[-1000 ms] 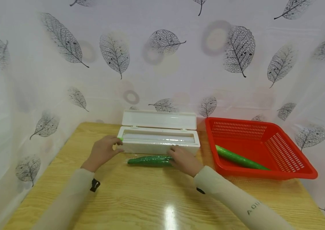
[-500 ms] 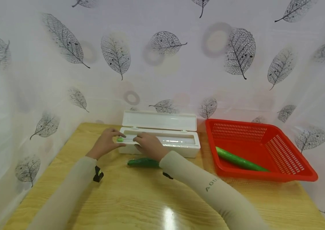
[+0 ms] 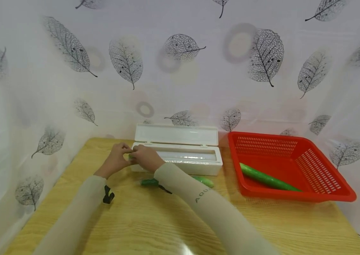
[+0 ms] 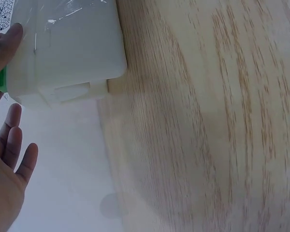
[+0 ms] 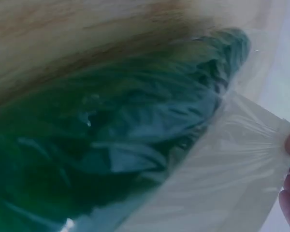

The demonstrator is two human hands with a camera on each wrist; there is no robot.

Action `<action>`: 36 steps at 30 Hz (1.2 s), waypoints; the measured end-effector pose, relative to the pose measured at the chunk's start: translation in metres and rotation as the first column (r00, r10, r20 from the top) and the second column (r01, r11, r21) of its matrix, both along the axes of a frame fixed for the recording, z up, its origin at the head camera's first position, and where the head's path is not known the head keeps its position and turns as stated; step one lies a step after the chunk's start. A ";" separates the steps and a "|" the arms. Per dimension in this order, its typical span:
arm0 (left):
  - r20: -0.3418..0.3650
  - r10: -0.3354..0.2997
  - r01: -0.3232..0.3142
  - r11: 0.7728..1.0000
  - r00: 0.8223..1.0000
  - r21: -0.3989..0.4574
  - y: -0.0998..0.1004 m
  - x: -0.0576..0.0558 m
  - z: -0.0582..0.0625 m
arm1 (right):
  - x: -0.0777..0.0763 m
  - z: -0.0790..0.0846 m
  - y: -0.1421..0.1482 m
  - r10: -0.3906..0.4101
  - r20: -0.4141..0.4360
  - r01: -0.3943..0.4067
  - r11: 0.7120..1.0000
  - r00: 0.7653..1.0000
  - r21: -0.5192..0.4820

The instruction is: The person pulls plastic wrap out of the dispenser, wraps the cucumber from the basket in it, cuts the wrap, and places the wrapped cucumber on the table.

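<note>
A white cling film box (image 3: pixel 199 168) stands at the back of the table with its lid raised. At its left end my left hand (image 3: pixel 115 161) grips the corner between thumb and forefinger, other fingers loose in the left wrist view. My right hand (image 3: pixel 148 158) has reached the same end and pinches the green slide cutter (image 3: pixel 131 156), mostly covered by fingers. A cucumber (image 3: pixel 203 181) lies in front of the box, its middle hidden under my right forearm. In the right wrist view, clear film (image 5: pixel 232 169) wraps it and stretches, creased, to my right fingertips.
A red plastic basket (image 3: pixel 294 197) with slotted walls stands right of the box. Inside it a second cucumber (image 3: pixel 267 179) leans along the near left side. A leaf-patterned curtain (image 3: pixel 195 85) hangs behind and beside the wooden table (image 3: pixel 141 219).
My right hand has moved left from the cucumber's right part, across the box, to the green cutter. My left hand has stayed at the box's left end.
</note>
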State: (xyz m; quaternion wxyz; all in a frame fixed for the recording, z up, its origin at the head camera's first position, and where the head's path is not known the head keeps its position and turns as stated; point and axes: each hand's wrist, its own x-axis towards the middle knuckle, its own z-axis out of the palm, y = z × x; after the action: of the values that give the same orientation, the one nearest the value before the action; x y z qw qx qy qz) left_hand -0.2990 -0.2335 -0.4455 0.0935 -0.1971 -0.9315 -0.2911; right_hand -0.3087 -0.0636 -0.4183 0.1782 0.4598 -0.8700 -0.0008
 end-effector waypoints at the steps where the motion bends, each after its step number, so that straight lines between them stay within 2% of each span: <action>1: 0.003 0.002 -0.002 1.000 1.000 0.003 0.000 0.000 0.000 | 0.000 -0.001 -0.001 0.005 -0.010 -0.004 1.000 1.000 0.015; 8: 0.009 0.008 -0.008 1.000 1.000 0.010 0.001 0.002 0.000 | 0.000 0.002 -0.002 -0.005 0.020 0.003 0.999 1.000 0.051; 14: -0.051 0.001 -0.002 1.000 0.999 -0.028 0.003 0.003 0.000 | -0.002 0.003 0.003 -0.023 0.063 0.019 0.999 0.998 0.048; 19: -0.107 -0.007 0.001 0.999 0.994 -0.051 0.004 0.003 -0.002 | -0.003 0.002 0.008 -0.041 0.068 0.035 0.995 0.997 0.089; 23: -0.121 -0.003 -0.003 0.999 0.993 -0.050 0.004 0.004 -0.003 | -0.004 0.002 0.022 -0.041 0.104 0.035 0.997 0.994 0.065; 27: -0.103 0.019 -0.024 0.999 0.994 -0.048 0.003 0.004 -0.003 | -0.005 0.001 0.045 -0.014 0.179 0.020 0.999 0.984 -0.031; 30: -0.067 0.026 -0.029 0.999 0.997 -0.041 0.004 0.004 -0.004 | -0.005 -0.001 0.062 -0.018 0.243 0.041 0.995 0.970 -0.091; 36: 0.008 0.004 -0.004 1.000 1.000 -0.004 0.002 0.002 -0.005 | -0.004 -0.002 0.077 -0.029 0.340 0.082 0.986 0.940 -0.143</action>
State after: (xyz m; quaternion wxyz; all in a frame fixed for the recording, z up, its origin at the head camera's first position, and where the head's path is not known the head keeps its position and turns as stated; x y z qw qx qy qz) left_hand -0.2966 -0.2315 -0.4508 0.0899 -0.1943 -0.9328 -0.2900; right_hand -0.3132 0.0130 -0.4205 0.0621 0.4130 -0.8977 0.1402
